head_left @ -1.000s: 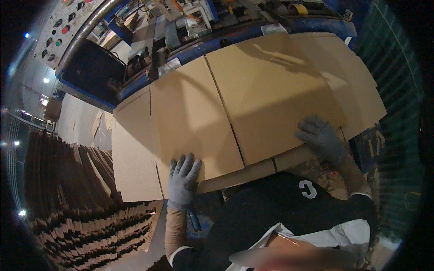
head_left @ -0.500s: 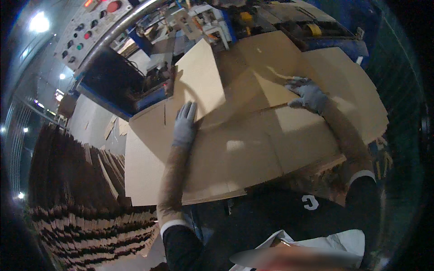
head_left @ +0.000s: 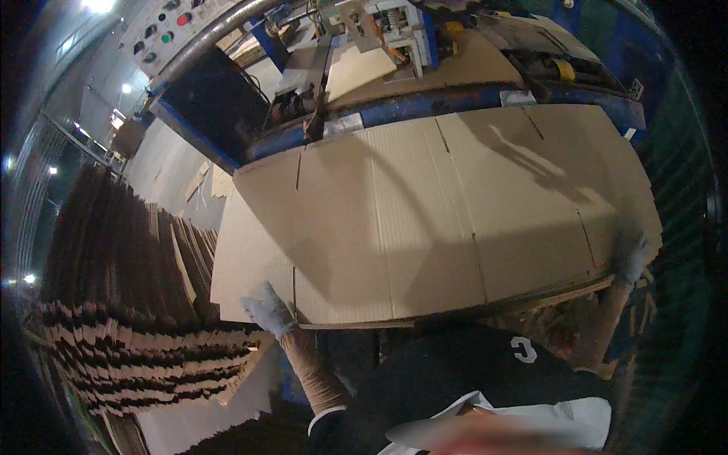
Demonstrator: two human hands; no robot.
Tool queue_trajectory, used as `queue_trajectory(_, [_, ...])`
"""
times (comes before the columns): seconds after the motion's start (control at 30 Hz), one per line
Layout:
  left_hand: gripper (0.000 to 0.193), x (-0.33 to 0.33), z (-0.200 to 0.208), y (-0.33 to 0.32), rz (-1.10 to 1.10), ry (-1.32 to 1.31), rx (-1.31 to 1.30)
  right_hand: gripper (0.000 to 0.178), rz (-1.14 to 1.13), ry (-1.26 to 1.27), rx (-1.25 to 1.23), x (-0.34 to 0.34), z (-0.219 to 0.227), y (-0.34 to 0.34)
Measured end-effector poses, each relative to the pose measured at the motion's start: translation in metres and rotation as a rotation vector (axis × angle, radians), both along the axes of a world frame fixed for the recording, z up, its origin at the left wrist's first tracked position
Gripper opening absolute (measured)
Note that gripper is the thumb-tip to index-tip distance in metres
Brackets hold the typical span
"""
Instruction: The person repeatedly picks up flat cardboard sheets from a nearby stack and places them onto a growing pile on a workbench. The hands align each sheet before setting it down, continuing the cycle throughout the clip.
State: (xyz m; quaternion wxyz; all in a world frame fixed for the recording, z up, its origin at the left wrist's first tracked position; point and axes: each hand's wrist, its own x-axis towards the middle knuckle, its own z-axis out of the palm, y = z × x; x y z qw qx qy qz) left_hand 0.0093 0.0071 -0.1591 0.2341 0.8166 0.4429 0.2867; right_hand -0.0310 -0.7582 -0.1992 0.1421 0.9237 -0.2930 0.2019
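A wide creased and slotted cardboard sheet (head_left: 425, 220) lies in front of me, on top of other sheets whose edges show along the near side. My left hand (head_left: 270, 311), in a grey glove, rests at the sheet's near left edge beside a slot, its thumb and fingers apart. At the near right corner is my right hand (head_left: 631, 259), also gloved; motion blur hides its fingers. Beyond the sheet, another cardboard piece (head_left: 360, 72) lies inside the machine (head_left: 409, 34).
A blue machine rail (head_left: 455, 102) runs along the sheet's far edge. The control panel (head_left: 171, 30) with coloured buttons is at the upper left. Tall stacks of cardboard (head_left: 129, 258) stand on the left, with scraps (head_left: 199, 182) on the floor behind. Mesh fencing (head_left: 682, 152) lines the right.
The cardboard that was under my hands has moved away into the machine, uncovering the sheet below. Both hands have drawn back toward me, the left to the near left edge, the right to the near right corner.
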Motion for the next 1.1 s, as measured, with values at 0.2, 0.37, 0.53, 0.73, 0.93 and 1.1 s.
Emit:
queue_trajectory(0.2, [0.088, -0.011, 0.005, 0.01, 0.201, 0.011, -0.086, 0.044, -0.009, 0.293, -0.319, -0.024, -0.054, -0.055])
queue_trajectory(0.37, [0.074, -0.008, 0.007, 0.039, 0.087, -0.398, -0.269, 0.048, -0.139, -0.24, 0.353, -0.006, -0.043, -0.065])
queue_trajectory(0.53, [0.02, -0.02, -0.003, 0.081, 0.108, -0.99, -0.479, 0.045, -0.051, -0.323, 0.022, 0.0, -0.023, -0.083])
queue_trajectory(0.73, [0.028, -0.021, 0.047, 0.097, -0.331, -1.416, -0.799, 0.053, 0.401, -0.725, 0.782, 0.016, 0.045, -0.073])
queue_trajectory(0.93, [0.042, 0.031, 0.127, 0.105, -0.841, -1.103, -0.908, 0.047, 0.124, -1.011, 0.818, -0.004, 0.073, -0.056])
queue_trajectory(1.1, [0.056, 0.048, 0.15, 0.088, -0.89, -1.059, -0.911, 0.028, -0.069, -0.374, 0.568, -0.009, 0.058, -0.085])
